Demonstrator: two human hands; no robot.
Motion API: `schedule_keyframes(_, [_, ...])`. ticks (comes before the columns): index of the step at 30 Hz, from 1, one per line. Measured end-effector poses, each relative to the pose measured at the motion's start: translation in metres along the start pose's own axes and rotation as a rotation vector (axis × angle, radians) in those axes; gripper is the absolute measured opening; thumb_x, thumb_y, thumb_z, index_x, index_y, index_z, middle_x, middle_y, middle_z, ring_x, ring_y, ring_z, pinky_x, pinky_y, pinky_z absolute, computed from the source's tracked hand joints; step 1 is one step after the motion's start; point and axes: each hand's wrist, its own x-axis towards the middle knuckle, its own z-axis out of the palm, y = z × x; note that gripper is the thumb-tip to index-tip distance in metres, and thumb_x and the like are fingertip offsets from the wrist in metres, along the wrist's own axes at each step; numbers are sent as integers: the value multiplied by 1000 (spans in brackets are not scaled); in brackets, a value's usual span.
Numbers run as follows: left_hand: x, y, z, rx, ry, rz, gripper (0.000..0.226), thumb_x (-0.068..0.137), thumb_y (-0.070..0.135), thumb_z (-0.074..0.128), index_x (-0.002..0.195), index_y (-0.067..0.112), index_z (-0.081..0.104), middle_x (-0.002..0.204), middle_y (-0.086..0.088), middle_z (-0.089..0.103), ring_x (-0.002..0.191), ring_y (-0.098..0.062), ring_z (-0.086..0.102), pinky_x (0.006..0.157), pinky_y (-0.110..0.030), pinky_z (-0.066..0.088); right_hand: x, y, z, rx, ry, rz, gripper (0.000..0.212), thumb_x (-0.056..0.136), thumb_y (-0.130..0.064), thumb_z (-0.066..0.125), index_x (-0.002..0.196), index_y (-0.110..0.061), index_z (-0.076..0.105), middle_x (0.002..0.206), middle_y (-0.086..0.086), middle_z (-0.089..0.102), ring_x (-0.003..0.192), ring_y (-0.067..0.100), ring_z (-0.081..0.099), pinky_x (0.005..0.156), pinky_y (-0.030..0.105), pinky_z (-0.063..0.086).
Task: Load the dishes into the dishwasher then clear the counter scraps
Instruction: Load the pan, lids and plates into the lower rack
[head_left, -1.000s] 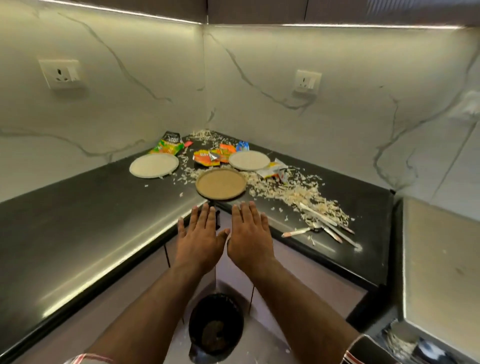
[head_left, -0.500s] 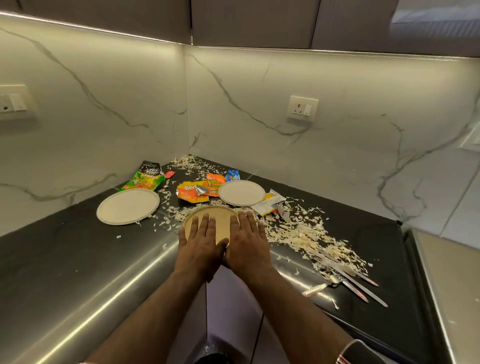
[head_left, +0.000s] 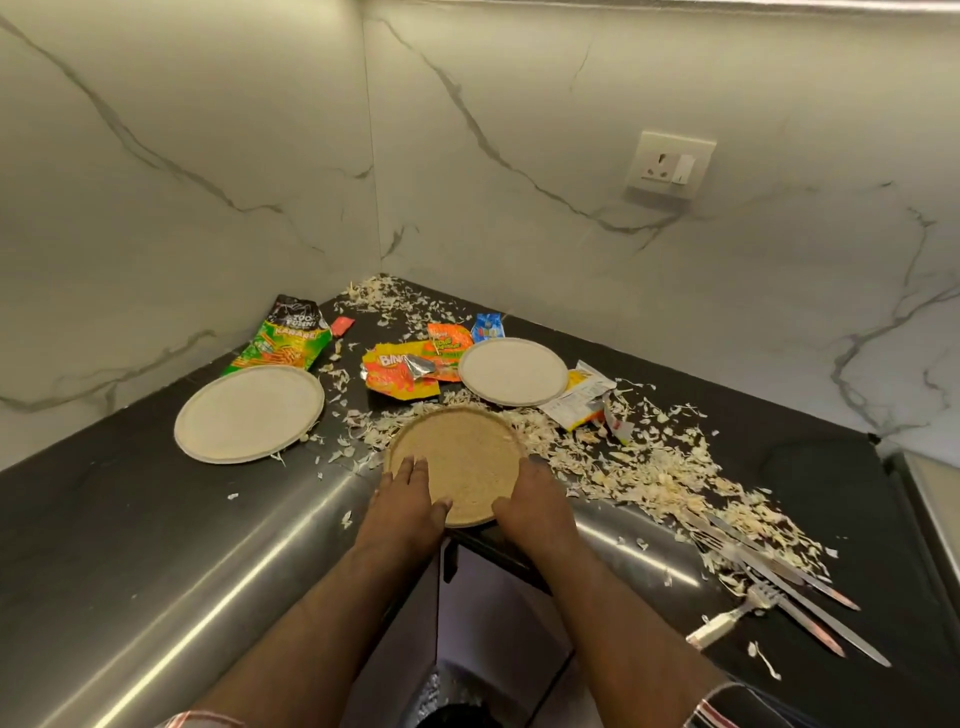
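Near rim of the brown plate (head_left: 462, 457) lay hidden beneath both hands; right fingertips could not be seen

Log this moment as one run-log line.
stage: picking up first dish | left hand: on brown plate | right hand: gripping plate's rim | white plates, cutlery, scraps: untouched on counter
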Motion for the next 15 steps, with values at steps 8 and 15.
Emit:
schedule_keyframes(8, [40,-7,8,-210,98,-114,74,99,35,55,158,10,19,164,-9,23,149,-27,25,120,-39,25,62,10,0,191,-64,124,51,85,-28,66,130,-8,52,122,11,61,110,29,61,80,33,47])
schedule_keyframes(15, [51,-4,7,-310,234,-217,66,96,28,57,154,10,31,150,-15,40,137,-32,39,112,-45,35,88,15,3,553,20,285,17,91,-25,63,89,-8,63,88,11,66,77,28,65,64,42,54])
